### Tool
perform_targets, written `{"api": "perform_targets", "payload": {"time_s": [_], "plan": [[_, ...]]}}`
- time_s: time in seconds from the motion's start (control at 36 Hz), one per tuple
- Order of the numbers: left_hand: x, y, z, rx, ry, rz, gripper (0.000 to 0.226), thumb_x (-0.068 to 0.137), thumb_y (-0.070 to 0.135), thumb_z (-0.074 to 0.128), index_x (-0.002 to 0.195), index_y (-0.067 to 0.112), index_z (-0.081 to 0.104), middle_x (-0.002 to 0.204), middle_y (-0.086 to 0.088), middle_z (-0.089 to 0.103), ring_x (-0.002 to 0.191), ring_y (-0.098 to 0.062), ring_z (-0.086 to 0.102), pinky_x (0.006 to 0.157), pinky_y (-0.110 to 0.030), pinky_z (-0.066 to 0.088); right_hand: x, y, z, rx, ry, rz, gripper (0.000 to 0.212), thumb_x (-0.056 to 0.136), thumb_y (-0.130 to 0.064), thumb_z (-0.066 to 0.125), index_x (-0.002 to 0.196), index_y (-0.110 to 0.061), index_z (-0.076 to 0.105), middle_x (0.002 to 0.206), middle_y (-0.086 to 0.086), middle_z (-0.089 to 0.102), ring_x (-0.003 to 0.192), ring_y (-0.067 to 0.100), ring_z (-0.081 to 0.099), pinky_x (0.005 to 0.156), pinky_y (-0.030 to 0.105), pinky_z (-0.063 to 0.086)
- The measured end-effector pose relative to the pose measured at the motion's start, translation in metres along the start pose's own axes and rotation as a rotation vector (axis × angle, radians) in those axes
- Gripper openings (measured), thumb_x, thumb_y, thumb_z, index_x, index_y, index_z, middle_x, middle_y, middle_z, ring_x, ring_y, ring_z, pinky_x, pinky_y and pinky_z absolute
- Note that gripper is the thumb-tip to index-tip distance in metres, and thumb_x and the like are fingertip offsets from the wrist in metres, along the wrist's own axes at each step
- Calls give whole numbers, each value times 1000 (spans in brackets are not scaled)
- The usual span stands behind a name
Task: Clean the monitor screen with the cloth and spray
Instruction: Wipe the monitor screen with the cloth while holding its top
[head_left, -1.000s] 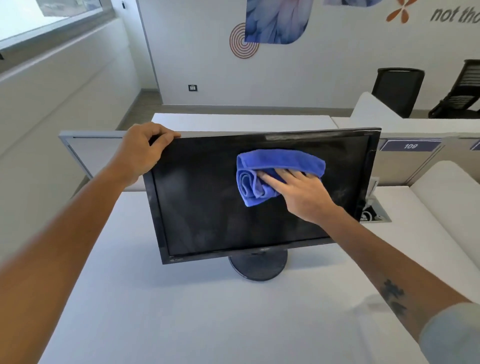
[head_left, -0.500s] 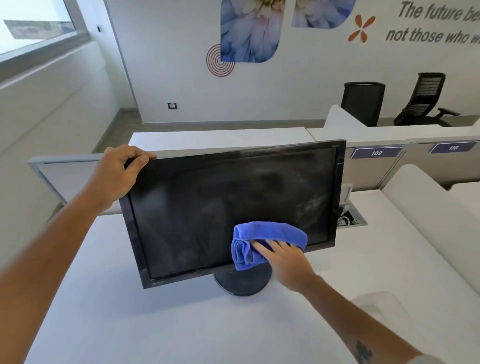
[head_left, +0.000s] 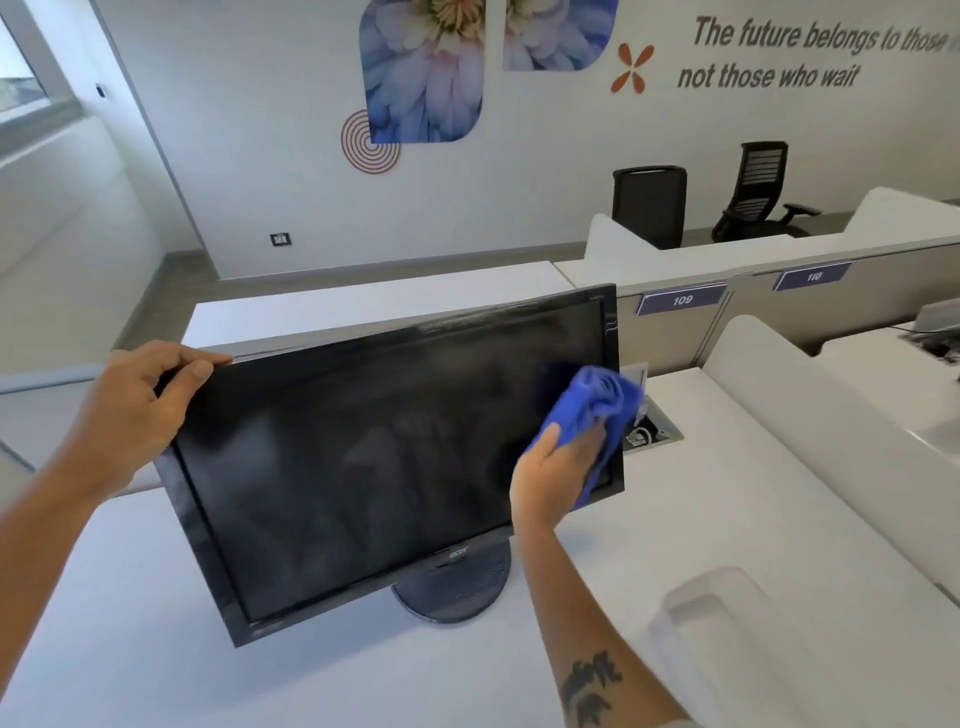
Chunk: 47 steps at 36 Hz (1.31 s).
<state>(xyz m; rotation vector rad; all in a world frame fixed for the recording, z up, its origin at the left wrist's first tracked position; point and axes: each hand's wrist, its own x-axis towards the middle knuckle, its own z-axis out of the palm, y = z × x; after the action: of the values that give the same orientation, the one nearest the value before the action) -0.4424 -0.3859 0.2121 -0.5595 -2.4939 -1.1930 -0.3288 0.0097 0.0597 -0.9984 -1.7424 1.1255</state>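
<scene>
At frame right: right hand (head_left: 558, 467) grasping cloth (head_left: 597, 410), moved from lower-centre to monitor (head_left: 363, 457) right edge | left hand (head_left: 130, 410) fingers clenched on top-left corner | wipe nearly across.

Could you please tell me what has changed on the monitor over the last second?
The right hand carried the blue cloth from the screen's upper middle down to its bottom edge, then up and across to the right edge. The left hand kept gripping the monitor at its top left corner.
</scene>
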Motion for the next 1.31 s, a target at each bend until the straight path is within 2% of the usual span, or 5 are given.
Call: {"api": "perform_targets", "payload": {"time_s": [0.25,0.64,0.72,0.86,1.31], "plan": [[4,-10,3,60,6,33,24,110,23,62,115,39,79,108,23,72,105,-16,62,78,-20,49,3,-18,8,-56,69,420,62,116,-35,35,170,-11,20,176,16,24,161,38,25,131,55,15],[22,-106,3,30,-22,-39,37,108,60,51,132,44,74,120,19,72,109,-13,65,91,-32,59,57,-55,9,-377,-328,-1108,64,114,-48,32,171,-20,21,179,8,19,167,27,13,135,41,18],[26,-108,2,122,-76,-5,36,108,63,50,131,49,73,117,27,71,110,-13,65,24,-20,30,81,-50,-3,-318,-313,-921,62,111,-47,40,165,-19,30,170,5,39,157,22,35,122,30,30],[20,-74,2,136,11,-3,39,107,66,47,128,47,74,113,27,71,107,-13,64,95,-35,55,96,-52,-8,-253,-168,-493,67,112,-40,45,169,-13,23,175,7,31,162,25,28,133,38,24],[11,-32,1,151,19,42,23,111,51,53,120,51,75,104,24,70,93,-20,62,65,-18,44,-7,45,-21,-210,-20,-8,55,113,-34,33,160,-7,41,159,17,52,145,40,48,128,50,25]]}}
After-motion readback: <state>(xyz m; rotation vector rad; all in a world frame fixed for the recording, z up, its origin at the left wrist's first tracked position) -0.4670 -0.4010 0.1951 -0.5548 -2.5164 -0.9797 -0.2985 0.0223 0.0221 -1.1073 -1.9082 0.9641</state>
